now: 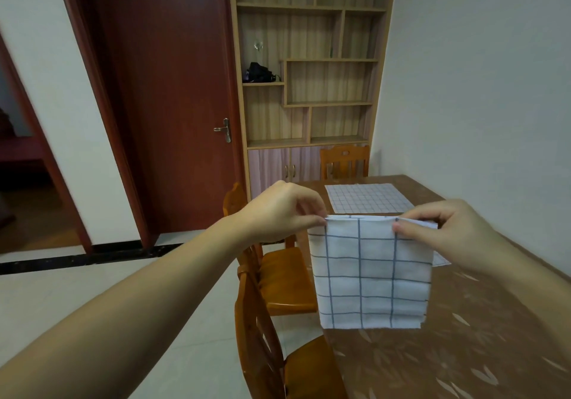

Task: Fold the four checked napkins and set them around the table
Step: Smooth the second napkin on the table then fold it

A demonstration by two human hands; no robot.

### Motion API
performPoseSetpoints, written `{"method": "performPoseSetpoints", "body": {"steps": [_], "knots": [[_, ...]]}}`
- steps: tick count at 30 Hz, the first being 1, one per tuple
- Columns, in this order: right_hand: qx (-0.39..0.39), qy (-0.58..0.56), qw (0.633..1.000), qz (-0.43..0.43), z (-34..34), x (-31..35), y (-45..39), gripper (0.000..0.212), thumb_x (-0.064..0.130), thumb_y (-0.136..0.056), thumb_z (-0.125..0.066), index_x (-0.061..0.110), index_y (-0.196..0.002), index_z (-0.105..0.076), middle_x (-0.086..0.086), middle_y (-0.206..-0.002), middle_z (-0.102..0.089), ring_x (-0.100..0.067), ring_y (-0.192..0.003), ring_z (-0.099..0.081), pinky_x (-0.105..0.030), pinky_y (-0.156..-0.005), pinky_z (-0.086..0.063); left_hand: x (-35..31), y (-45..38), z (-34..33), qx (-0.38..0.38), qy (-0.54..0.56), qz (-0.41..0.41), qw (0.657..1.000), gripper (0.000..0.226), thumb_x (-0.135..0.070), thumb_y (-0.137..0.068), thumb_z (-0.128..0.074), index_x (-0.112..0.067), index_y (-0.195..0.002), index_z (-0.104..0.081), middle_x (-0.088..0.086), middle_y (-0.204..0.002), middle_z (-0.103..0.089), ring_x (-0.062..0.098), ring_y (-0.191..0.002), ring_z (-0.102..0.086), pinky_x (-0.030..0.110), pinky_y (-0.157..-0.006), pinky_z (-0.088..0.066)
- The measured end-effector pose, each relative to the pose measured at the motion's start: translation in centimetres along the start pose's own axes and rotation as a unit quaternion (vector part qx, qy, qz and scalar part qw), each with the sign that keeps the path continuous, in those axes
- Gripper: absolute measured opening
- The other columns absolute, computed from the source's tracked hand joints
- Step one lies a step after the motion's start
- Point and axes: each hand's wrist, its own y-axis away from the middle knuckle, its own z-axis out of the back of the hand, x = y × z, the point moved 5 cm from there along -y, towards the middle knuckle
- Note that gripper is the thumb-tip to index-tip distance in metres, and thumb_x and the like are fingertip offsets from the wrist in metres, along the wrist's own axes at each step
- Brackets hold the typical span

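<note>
A white napkin with blue checks (pixel 370 278) hangs folded in the air over the table's left edge. My left hand (pixel 284 210) pinches its top left corner and my right hand (pixel 445 231) pinches its top right corner. A second checked napkin (pixel 369 197) lies spread flat on the far part of the brown table (pixel 463 352). A white cloth edge (pixel 440 259) shows on the table behind the held napkin, mostly hidden by it and my right hand.
Two orange wooden chairs (pixel 278 278) stand along the table's left side, another chair (pixel 344 160) at its far end. A wooden shelf unit (pixel 309 89) and a dark red door (pixel 173 105) are behind. A white wall runs along the table's right side.
</note>
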Motion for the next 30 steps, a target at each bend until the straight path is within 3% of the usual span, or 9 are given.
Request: {"method": "performPoseSetpoints", "body": {"steps": [8, 13, 20, 22, 27, 30], "knots": [[0.004, 0.029, 1.0, -0.002, 0.9, -0.5, 0.4, 0.014, 0.019, -0.081, -0.075, 0.032, -0.084, -0.078, 0.013, -0.087, -0.076, -0.009, -0.085, -0.069, -0.042, -0.082, -0.057, 0.4, 0.2, -0.2, 0.018, -0.029, 0.026, 0.999, 0.014, -0.019, -0.089, -0.07, -0.012, -0.1, -0.075, -0.002, -0.095, -0.073, 0.004, -0.086, -0.068, 0.015, -0.078, -0.056], [-0.033, -0.004, 0.999, 0.012, 1.2, -1.0, 0.4, 0.015, 0.019, -0.083, -0.073, 0.034, -0.086, -0.077, -0.001, -0.083, -0.075, -0.031, -0.084, -0.067, -0.053, -0.079, -0.056, 1.0, 0.3, -0.2, -0.012, 0.019, 0.06, 0.998, 0.012, -0.021, -0.086, -0.073, -0.014, -0.096, -0.076, -0.008, -0.087, -0.072, 0.001, -0.083, -0.069, 0.018, -0.077, -0.058], [-0.104, -0.083, 0.991, 0.03, 1.9, -1.0, 0.0, 0.019, 0.007, -0.081, -0.074, 0.025, -0.075, -0.078, 0.004, -0.081, -0.076, -0.019, -0.081, -0.071, -0.024, -0.071, -0.057, 1.4, 0.1, 0.1, -0.054, 0.049, 0.082, 0.994, 0.015, -0.028, -0.082, -0.077, -0.015, -0.087, -0.075, -0.008, -0.081, -0.07, 0.005, -0.077, -0.068, 0.021, -0.071, -0.059], [-0.115, -0.093, 0.989, 0.023, 2.0, -1.2, -0.3, 0.02, 0.008, -0.081, -0.074, 0.026, -0.074, -0.078, 0.006, -0.081, -0.076, -0.016, -0.08, -0.071, -0.022, -0.073, -0.057, 1.2, 0.0, 0.2, -0.068, 0.053, 0.082, 0.993, 0.012, -0.029, -0.082, -0.077, -0.017, -0.084, -0.074, -0.01, -0.078, -0.069, 0.004, -0.075, -0.067, 0.016, -0.068, -0.056], [-0.078, -0.118, 0.99, -0.007, 1.2, -2.1, -0.5, 0.017, 0.006, -0.082, -0.072, 0.021, -0.077, -0.078, -0.001, -0.084, -0.076, -0.026, -0.085, -0.071, -0.046, -0.082, -0.058, 0.9, -0.5, 0.6, -0.075, 0.046, 0.078, 0.993, 0.008, -0.027, -0.085, -0.075, -0.02, -0.082, -0.072, -0.013, -0.076, -0.067, 0.001, -0.073, -0.066, 0.011, -0.066, -0.052], [0.019, -0.079, 0.996, -0.028, -0.2, -2.7, -0.3, 0.025, 0.004, -0.083, -0.07, 0.026, -0.074, -0.078, 0.007, -0.103, -0.074, -0.02, -0.1, -0.067, -0.039, -0.086, -0.054, 0.3, -1.2, 1.3, -0.065, 0.038, 0.065, 0.995, 0.008, -0.027, -0.083, -0.076, -0.021, -0.081, -0.073, -0.012, -0.076, -0.069, -0.001, -0.074, -0.067, 0.014, -0.068, -0.055]]}}
